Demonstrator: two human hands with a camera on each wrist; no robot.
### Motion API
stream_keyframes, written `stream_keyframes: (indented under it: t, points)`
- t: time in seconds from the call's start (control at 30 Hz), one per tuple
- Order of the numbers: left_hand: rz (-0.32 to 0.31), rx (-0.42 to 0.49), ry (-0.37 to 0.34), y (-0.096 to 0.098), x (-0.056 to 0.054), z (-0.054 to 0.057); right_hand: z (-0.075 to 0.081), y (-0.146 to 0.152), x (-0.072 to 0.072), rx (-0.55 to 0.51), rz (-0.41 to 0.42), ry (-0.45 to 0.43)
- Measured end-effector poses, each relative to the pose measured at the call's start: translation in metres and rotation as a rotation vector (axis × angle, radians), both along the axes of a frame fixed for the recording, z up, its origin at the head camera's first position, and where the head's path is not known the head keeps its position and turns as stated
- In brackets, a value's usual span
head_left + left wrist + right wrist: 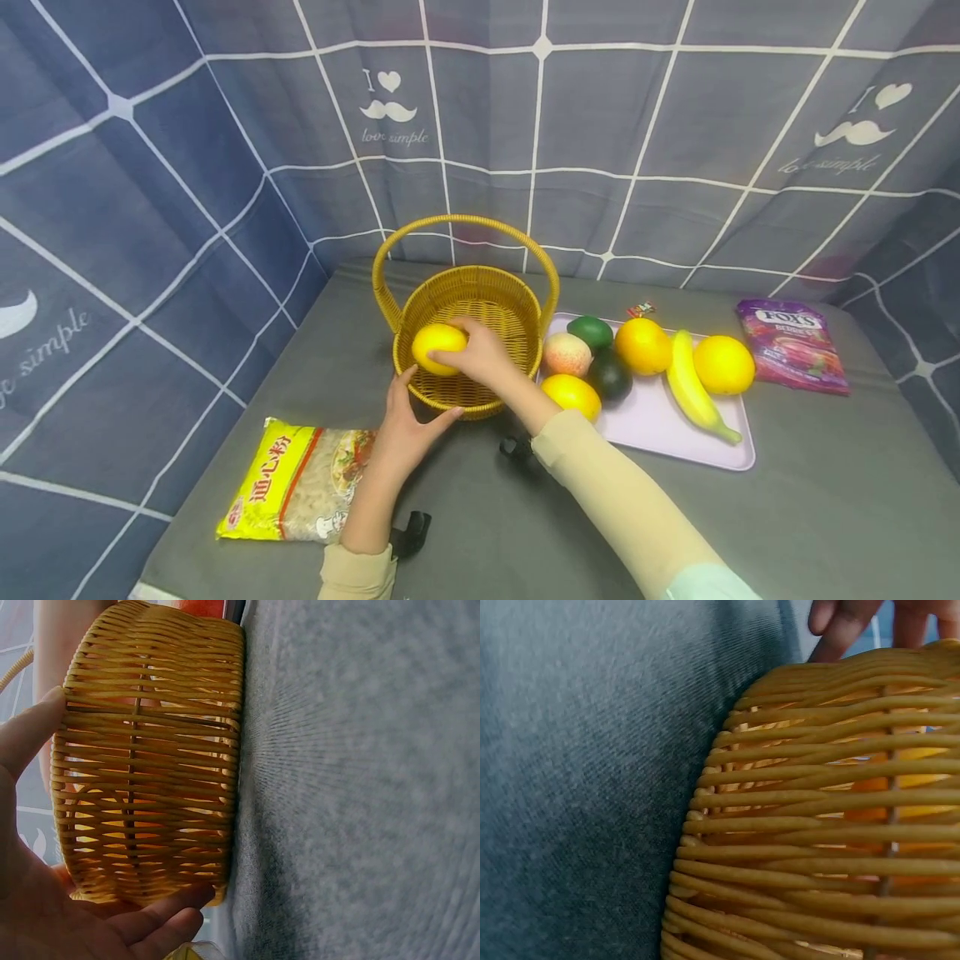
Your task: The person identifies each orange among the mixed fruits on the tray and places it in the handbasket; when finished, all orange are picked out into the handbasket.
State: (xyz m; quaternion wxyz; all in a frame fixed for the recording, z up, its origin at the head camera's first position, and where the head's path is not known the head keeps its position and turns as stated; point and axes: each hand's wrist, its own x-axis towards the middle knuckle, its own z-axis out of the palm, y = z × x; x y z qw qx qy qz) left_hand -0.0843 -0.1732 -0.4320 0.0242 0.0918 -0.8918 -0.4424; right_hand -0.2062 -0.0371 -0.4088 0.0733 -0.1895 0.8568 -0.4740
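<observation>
In the head view my right hand reaches into a yellow wicker basket and grips a yellow oval fruit at its left inner side. My left hand is spread against the front left outside of the basket. Seen from the left wrist, the thumb lies at the rim and the other fingers extend along the woven wall. The right wrist view shows the wicker wall close up, with the yellow fruit partly visible through the gaps.
Right of the basket, a pale tray bears a banana, a peach, two oranges, another yellow fruit and dark green fruits. A purple candy bag lies farther right. Left of my forearm is a yellow pasta bag.
</observation>
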Motion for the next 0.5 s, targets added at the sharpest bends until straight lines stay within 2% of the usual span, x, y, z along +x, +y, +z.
stream_keyframes:
  t: [0.5]
  points:
    - [0.001,-0.004,-0.013,0.0003,-0.0011,-0.0020,-0.0085,-0.0069,-0.0038,0.124,0.118,0.043]
